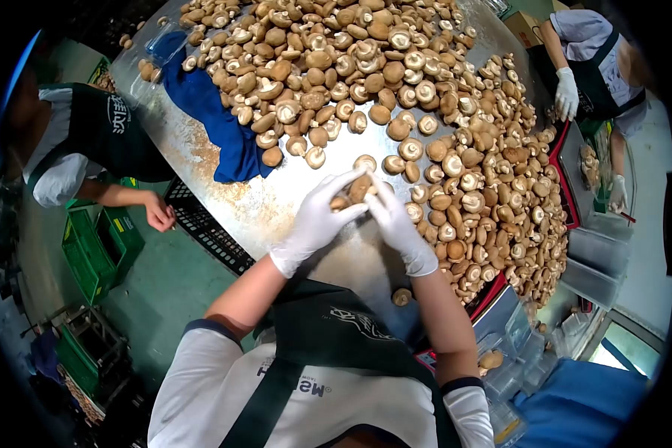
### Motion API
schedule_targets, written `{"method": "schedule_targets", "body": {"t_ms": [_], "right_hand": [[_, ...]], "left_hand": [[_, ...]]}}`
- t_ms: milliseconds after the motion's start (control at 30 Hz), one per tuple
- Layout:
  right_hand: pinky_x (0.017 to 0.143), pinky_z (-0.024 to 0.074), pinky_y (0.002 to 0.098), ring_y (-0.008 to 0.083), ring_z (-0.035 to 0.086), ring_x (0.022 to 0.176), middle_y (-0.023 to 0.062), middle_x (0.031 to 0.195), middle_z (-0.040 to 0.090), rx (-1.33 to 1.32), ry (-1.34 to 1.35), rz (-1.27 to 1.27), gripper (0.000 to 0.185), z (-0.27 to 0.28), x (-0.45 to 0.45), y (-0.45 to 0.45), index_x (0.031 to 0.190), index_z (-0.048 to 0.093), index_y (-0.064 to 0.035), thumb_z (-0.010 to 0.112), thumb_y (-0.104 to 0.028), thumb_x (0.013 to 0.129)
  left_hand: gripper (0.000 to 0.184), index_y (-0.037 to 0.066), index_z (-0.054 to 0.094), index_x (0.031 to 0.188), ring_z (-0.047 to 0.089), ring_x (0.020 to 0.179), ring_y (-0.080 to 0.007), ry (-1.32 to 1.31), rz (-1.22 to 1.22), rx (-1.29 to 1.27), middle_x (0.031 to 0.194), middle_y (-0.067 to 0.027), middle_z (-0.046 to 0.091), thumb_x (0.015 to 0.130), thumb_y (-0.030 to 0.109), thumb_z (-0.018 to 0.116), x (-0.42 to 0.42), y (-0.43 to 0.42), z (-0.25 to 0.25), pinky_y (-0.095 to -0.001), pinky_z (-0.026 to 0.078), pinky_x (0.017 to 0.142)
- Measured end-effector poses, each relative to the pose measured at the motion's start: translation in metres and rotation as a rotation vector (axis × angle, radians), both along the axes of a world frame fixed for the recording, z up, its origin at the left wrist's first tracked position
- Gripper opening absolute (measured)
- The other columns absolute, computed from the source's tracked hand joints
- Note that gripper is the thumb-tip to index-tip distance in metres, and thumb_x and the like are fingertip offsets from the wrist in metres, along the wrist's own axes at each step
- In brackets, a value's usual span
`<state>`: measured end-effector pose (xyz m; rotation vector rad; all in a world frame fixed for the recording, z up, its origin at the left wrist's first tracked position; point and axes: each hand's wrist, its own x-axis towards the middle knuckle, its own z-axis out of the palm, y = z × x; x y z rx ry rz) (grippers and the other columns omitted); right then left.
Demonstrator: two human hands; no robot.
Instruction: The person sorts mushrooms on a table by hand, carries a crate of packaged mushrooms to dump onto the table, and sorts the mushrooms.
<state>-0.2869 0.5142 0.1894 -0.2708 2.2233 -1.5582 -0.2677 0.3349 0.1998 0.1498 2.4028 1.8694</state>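
Observation:
Both of my hands wear thin white gloves and meet over the metal table (254,213). My left hand (317,220) is curled around brown shiitake mushrooms (340,203), its thumb pointing toward the right hand. Between the two hands sits another shiitake mushroom (360,189), with the fingers of my right hand (393,221) closed against its right side. A pale-stemmed mushroom (364,162) shows just beyond the fingertips. To the right of the hands, a large heap of shiitake mushrooms (493,187) spreads over the table, caps and stems facing various ways.
A blue cloth (209,119) lies left of the far mushroom pile (306,60). One lone mushroom (402,297) rests near my right forearm. Clear plastic trays (511,366) stand at lower right. Green crates (101,250) sit on the floor at left. Co-workers (89,142) stand on both sides.

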Motion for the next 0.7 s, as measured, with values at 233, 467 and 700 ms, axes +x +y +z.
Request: {"method": "schedule_targets", "body": {"t_ms": [233, 467, 700], "right_hand": [[0.087, 0.0519, 0.0351, 0.0275, 0.065, 0.099, 0.0199, 0.117, 0.064, 0.070, 0.045, -0.015, 0.045, -0.054, 0.034, -0.004, 0.134, 0.052, -0.0015, 0.060, -0.015, 0.093], [0.071, 0.0493, 0.0418, 0.0320, 0.063, 0.077, 0.0141, 0.082, 0.066, 0.465, 0.243, -0.333, 0.012, -0.026, -0.001, 0.018, 0.092, 0.065, -0.0055, 0.062, -0.016, 0.087], [0.091, 0.0403, 0.0422, 0.0254, 0.060, 0.099, 0.0064, 0.101, 0.068, 0.748, 0.671, -0.026, 0.026, -0.036, -0.044, -0.020, 0.107, 0.066, -0.0121, 0.068, -0.016, 0.081]], "left_hand": [[0.050, 0.002, 0.060, 0.124, 0.067, 0.098, -0.0162, -0.320, 0.181, -0.275, 0.109, -0.0114, 0.070, 0.080, 0.016, 0.079, 0.079, -0.125, 0.003, -0.0311, 0.053, 0.088], [0.061, 0.010, 0.054, 0.132, 0.069, 0.080, -0.0202, -0.522, 0.223, -0.754, 0.088, -0.0105, 0.070, 0.077, 0.022, 0.079, 0.102, -0.188, 0.004, -0.0323, 0.054, 0.074], [0.044, 0.004, 0.059, 0.128, 0.052, 0.067, -0.0085, -0.352, 0.108, -0.311, 0.075, -0.0001, 0.057, 0.089, 0.019, 0.071, 0.026, -0.095, 0.003, -0.0253, 0.047, 0.065]]}}
